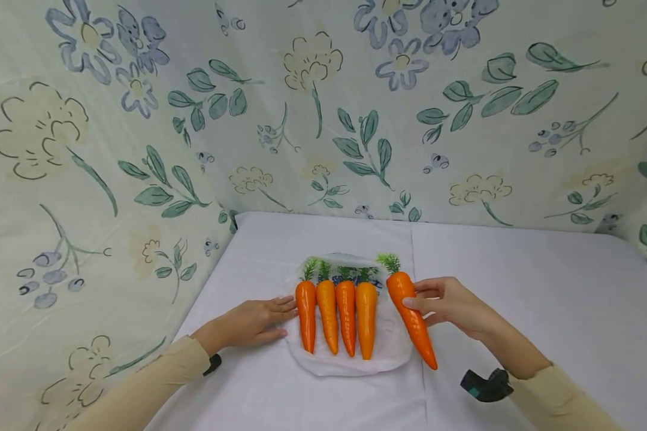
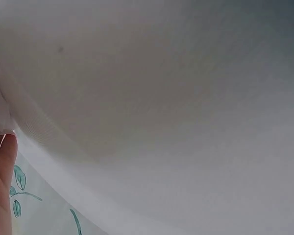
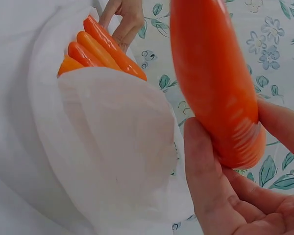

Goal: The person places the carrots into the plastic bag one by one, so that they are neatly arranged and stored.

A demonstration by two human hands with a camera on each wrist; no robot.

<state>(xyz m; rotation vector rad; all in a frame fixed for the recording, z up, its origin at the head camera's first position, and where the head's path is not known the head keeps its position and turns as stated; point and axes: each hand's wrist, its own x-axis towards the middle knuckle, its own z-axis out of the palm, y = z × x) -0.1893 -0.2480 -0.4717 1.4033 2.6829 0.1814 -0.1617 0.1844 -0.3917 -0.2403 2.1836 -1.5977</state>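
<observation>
In the head view, my right hand [image 1: 457,305] pinches an orange toy carrot [image 1: 416,332] with a green leafy top, between thumb and fingers. The carrot tilts over the right edge of a white plastic bag [image 1: 336,366]. Several more carrots [image 1: 366,320] lie side by side on the bag, leafy ends away from me. My left hand [image 1: 253,323] rests at the bag's left edge with fingers extended, beside the leftmost carrot [image 1: 305,317]. The right wrist view shows the held carrot [image 3: 215,83] close up, with the bag [image 3: 122,132] beside it. The left wrist view shows only part of the left hand [image 2: 1,181].
A white cloth [image 1: 517,287] covers the table, with a crease running right of the bag. Floral curtains [image 1: 313,137] hang behind and at the sides. A dark wrist camera [image 1: 486,385] sits by the right forearm.
</observation>
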